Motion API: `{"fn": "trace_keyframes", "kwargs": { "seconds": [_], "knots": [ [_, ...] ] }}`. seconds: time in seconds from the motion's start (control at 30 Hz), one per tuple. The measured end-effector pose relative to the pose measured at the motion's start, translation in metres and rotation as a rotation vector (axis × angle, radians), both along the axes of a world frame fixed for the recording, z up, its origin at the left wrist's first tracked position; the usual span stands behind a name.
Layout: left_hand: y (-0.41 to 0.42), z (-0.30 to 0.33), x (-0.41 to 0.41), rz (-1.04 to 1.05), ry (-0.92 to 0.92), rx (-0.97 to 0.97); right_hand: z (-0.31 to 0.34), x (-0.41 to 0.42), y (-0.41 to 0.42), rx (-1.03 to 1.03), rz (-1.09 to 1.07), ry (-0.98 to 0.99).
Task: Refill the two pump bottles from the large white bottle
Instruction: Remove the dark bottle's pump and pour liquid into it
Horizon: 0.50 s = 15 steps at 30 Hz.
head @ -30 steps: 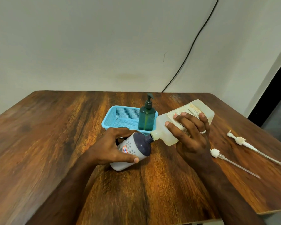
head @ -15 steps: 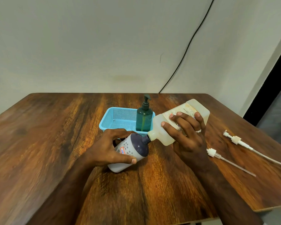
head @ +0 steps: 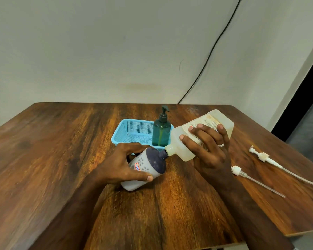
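My left hand point(head: 121, 164) grips a grey pump bottle point(head: 148, 166) with a dark dome top, tilted with its base on the table and its neck pointing right. My right hand point(head: 209, 150) grips the large white bottle point(head: 186, 139), tipped down to the left so its mouth meets the grey bottle's neck. A green pump bottle point(head: 161, 132) with its pump fitted stands upright in the blue basket point(head: 126, 132) behind my hands.
Two white pump heads with long tubes lie on the table at the right, one point(head: 237, 171) near my right wrist, the other point(head: 263, 156) farther right. A black cable runs down the wall behind. The wooden table's right edge point(head: 296, 233) is close.
Both hands and the two bottles keep the same pose. The view has shifted slightly; the pouring position holds.
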<state>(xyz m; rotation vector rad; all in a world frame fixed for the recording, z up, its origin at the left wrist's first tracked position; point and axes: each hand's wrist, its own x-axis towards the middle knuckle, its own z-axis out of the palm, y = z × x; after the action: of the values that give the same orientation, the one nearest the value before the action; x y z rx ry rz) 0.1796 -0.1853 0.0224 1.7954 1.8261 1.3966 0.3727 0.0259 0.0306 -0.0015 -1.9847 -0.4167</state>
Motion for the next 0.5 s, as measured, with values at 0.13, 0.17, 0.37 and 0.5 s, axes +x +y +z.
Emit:
{"fn": "trace_keyframes", "kwargs": {
  "seconds": [0.13, 0.17, 0.37, 0.5],
  "knots": [
    [0.0001, -0.0008, -0.0007, -0.004, 0.004, 0.007, 0.0012, -0.0012, 0.0004, 0.004, -0.001, -0.001],
    [0.0000, -0.0006, -0.0009, -0.003, 0.004, 0.007, 0.0014, -0.0014, 0.0004, 0.006, -0.002, -0.001],
    [-0.0001, -0.0016, -0.0008, 0.008, 0.000, 0.005, 0.0018, -0.0014, 0.0006, 0.012, -0.006, -0.014],
    [0.0001, -0.0023, -0.0026, 0.013, 0.009, -0.007, 0.0036, -0.0017, 0.0001, 0.015, -0.005, -0.014]
  ]
}}
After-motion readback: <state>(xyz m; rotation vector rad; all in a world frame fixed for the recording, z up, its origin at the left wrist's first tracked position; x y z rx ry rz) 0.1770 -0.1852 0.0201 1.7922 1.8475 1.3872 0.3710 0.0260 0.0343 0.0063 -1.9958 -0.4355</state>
